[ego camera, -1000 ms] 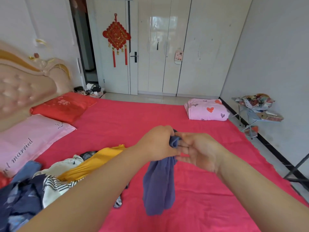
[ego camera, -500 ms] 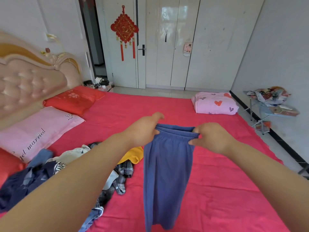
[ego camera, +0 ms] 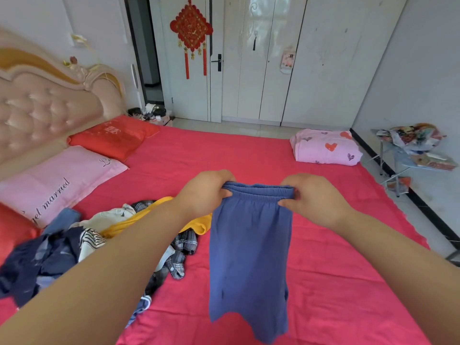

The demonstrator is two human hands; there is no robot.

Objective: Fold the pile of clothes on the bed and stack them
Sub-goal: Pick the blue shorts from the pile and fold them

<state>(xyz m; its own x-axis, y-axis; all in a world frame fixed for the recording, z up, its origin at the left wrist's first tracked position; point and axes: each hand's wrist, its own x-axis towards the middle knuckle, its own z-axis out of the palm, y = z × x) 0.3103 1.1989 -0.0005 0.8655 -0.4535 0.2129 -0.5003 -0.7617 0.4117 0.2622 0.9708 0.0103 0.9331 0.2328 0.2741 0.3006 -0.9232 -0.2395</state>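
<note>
Pinched at both ends of the elastic waistband (ego camera: 258, 191): a pair of blue shorts (ego camera: 249, 257), gripped by the left hand (ego camera: 206, 192) at the left end and by the right hand (ego camera: 313, 197) at the right end. Thumbs in front, fingers curled over the top edge, clamped on the fabric. Level with each other, apart by the width of the waistband.

Held up above the red bedsheet (ego camera: 224, 150), with the waistband pulled flat and the legs hanging straight down. Cannot tell whether the hem touches the sheet.

Left of the shorts, partly under the left forearm, a loose unfolded pile of clothes (ego camera: 99, 235) on the bed: a yellow garment (ego camera: 199, 225) nearest the shorts, a plaid shirt (ego camera: 184, 242) just beside it, a striped top (ego camera: 90, 239), then dark navy fabric (ego camera: 37, 265) at the far left.

Further left, a pink pillow (ego camera: 57, 180) with script lettering and a red pillow (ego camera: 112, 138), against a tufted beige headboard (ego camera: 44, 113).

At the far right corner of the bed, a folded pink blanket (ego camera: 326, 150) printed with hearts.

Beyond the bed, a red knot ornament (ego camera: 191, 28) on a white door, white wardrobe doors (ego camera: 286, 58), and by the right wall a small folding table (ego camera: 398, 158) heaped with colourful things.
</note>
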